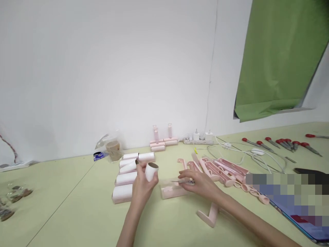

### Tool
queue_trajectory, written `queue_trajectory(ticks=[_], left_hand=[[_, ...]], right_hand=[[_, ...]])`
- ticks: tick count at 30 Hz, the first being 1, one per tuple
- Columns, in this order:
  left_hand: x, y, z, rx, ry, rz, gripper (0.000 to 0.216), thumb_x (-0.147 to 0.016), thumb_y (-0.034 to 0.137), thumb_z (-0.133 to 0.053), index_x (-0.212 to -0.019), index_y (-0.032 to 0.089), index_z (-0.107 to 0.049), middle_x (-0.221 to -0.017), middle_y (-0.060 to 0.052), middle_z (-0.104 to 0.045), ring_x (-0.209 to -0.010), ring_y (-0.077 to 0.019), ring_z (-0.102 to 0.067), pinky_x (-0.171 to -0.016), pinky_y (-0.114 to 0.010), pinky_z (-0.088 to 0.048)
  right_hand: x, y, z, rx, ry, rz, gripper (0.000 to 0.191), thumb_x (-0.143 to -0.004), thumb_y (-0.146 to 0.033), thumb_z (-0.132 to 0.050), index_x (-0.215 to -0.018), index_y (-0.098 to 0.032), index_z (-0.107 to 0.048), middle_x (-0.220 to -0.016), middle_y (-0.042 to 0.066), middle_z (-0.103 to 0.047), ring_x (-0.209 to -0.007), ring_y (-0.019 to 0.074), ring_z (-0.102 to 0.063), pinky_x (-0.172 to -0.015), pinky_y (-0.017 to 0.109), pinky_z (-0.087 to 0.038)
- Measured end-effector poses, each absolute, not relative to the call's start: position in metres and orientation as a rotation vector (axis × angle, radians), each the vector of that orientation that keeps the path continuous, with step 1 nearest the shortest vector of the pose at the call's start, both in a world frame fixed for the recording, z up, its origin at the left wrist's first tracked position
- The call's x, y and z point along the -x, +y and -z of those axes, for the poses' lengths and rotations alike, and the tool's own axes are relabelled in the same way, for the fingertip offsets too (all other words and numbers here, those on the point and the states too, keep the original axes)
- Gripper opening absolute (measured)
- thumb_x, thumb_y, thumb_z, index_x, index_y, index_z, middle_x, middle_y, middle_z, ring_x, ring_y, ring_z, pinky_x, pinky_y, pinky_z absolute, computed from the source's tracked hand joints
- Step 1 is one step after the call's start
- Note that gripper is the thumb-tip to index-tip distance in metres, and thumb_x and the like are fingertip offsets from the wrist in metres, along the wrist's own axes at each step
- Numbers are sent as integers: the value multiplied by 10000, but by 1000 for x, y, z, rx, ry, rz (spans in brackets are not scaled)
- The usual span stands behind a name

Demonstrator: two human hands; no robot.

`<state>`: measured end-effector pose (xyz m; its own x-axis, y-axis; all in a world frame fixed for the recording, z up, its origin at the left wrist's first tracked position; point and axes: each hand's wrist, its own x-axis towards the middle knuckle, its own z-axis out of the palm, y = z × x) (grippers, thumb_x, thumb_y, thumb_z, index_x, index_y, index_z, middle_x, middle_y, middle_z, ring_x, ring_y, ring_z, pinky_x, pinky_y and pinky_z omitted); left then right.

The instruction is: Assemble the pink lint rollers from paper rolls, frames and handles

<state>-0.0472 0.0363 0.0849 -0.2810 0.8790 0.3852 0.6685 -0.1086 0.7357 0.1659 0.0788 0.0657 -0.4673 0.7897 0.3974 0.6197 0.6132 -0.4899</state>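
Note:
Upright between the fingers of my left hand (pixel 145 183) is a white paper roll (pixel 152 168), its brown cardboard core facing up. Several more white rolls (pixel 125 178) lie in stacked rows just left of that hand. My right hand (pixel 196 181) is closed around a thin, grey, pointed tool (pixel 189 182); its exact kind does not show. Beneath its fingertips lies a clear and pale pink case (pixel 172 190); I cannot tell whether they touch it. A pink handle piece (pixel 209 216) rests below my right forearm.
Pink plastic parts (pixel 226 173) are heaped to the right, beside a phone-like device (pixel 308 223). Red-ended tools (pixel 285 142) lie farther right. White cables (pixel 246 147) trail from a power strip (pixel 197 140) by the wall. Pink rollers (pixel 158 145) and a bagged tape roll (pixel 113 151) stand behind.

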Motion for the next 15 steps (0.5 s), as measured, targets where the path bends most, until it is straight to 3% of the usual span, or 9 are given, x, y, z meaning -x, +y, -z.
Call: queue_trajectory(ticks=[3, 8, 10, 15], left_hand=[[26, 48, -91, -2147, 1707, -1070, 308, -756, 391, -462, -1021, 239, -427, -985, -23, -598, -890, -195, -575, -718, -288, -426], [1, 64, -78, -2542, 1585, -588, 334, -713, 359, -558, -1037, 284, -528, -940, -9, -620, -871, -209, -562, -735, -298, -419], [-1, 65, -65, -2564, 1573, -510, 364, -679, 335, -599, -1035, 292, -544, -912, -10, -619, -826, -203, -567, -720, -290, -428], [15, 75, -44, -2565, 1697, -446, 447, -699, 298, -573, -1127, 206, -481, -1047, -53, -578, -960, -207, -503, -818, -292, -394]], right_hand=[[-189, 87, -63, 1155, -1980, -445, 232, -786, -340, -468, -896, -211, -626, -1011, 58, -637, -954, 229, -560, -780, 342, -440], [-211, 88, -56, 1113, -1801, -488, 273, -802, -392, -449, -799, -191, -634, -877, 65, -655, -860, 229, -579, -728, 325, -451], [-212, 85, -55, 1087, -1824, -496, 228, -796, -353, -462, -779, -196, -627, -877, 54, -650, -856, 217, -576, -728, 310, -447], [-212, 79, -60, 1046, -1950, -503, 168, -766, -214, -458, -783, -210, -626, -848, 29, -642, -814, 186, -575, -727, 292, -436]])
